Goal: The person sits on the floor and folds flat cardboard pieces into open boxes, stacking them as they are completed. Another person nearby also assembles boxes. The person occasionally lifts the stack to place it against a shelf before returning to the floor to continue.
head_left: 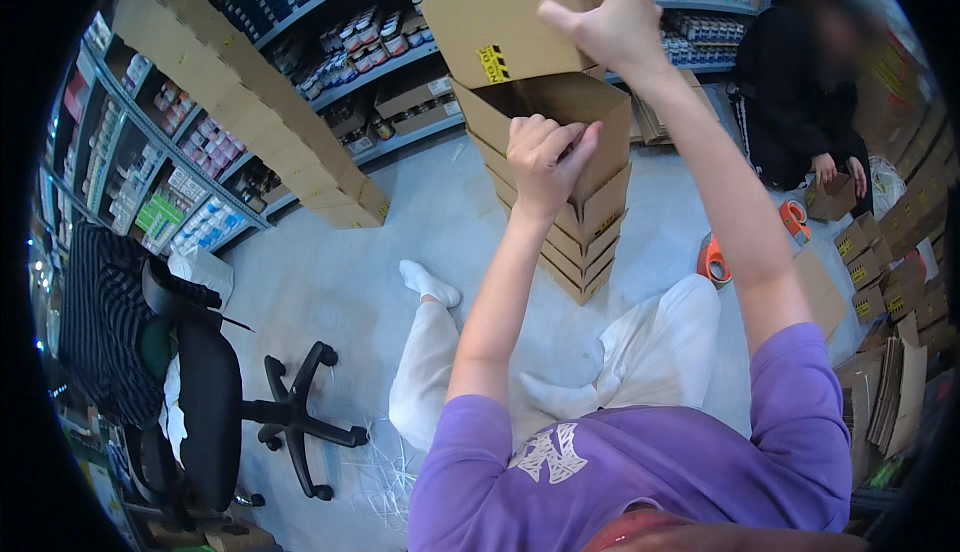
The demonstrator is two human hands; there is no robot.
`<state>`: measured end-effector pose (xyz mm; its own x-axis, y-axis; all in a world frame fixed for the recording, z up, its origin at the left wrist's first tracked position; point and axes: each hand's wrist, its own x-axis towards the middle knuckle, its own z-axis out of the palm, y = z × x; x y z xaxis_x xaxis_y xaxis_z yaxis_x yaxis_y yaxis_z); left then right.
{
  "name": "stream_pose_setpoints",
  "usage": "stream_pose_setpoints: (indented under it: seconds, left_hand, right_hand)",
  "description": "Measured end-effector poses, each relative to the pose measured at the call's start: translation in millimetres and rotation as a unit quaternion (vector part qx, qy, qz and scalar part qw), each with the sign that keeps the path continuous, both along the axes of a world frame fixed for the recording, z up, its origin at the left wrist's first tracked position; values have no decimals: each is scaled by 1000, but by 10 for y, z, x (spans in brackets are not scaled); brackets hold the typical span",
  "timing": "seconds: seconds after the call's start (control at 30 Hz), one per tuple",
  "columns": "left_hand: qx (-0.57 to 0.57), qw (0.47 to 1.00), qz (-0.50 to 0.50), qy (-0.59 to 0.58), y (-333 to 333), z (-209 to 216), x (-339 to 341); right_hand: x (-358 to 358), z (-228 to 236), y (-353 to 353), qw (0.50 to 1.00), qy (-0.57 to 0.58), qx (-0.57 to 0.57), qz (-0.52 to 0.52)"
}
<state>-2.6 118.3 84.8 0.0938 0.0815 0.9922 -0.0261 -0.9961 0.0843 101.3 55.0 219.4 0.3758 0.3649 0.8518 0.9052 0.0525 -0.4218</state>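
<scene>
A tall stack of nested brown cardboard boxes (585, 237) stands on the floor in front of me. Its uppermost cardboard box (500, 12) is tilted, a yellow-and-black label on its side, and a dark gap shows beneath it. At the rim of the box just below, my left hand (548, 157) has its fingers curled over the cardboard edge, thumb raised. Higher up and to the right, my right hand (620, 22) lies against the side of the uppermost box with thumb and fingers spread. Some of its fingertips run to the picture's top edge.
A tall cardboard column (250, 102) stands left, before shelves (390, 72) of small packages. An office chair (215, 402) is at lower left. Orange tape dispensers (712, 260) lie right. A person in dark clothes (790, 92) sits beyond, hands on a small box (832, 197), near stacked small boxes (900, 287).
</scene>
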Motion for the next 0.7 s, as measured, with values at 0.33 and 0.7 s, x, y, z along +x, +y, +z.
stream_pose_setpoints:
  seconds: [0.33,0.7]
  left_hand:
    - [43,997,-68,-12,206,-82,161]
    - [-3,960,-199,-200,218,-211,272]
  right_hand:
    - [71,-618,430,996,-23,90,1]
    - [241,-855,-52,995,-22,-56,84]
